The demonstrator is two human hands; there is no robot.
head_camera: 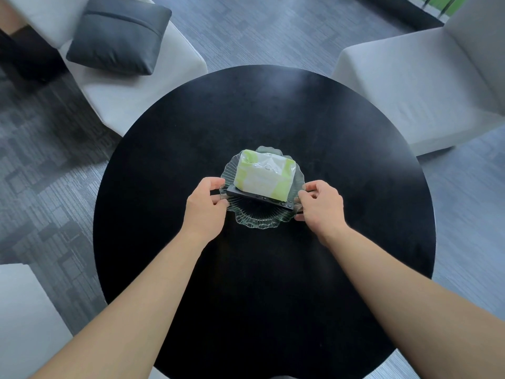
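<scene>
A clear ribbed glass plate (259,221) with a wavy rim sits near the middle of a round black table (262,283). On the plate lies a black remote control (262,198), and a green-and-white plastic-wrapped tissue pack (263,176) lies across the remote. My left hand (205,206) pinches the plate's left rim with curled fingers. My right hand (319,205) grips the right rim the same way. Whether the plate rests on the table or is raised off it cannot be told.
A pale armchair (131,86) with a dark grey cushion (117,36) stands at the back left. Another pale armchair (426,86) stands at the back right. A white seat corner (24,318) shows at the lower left. Grey patterned carpet (49,170) surrounds the table.
</scene>
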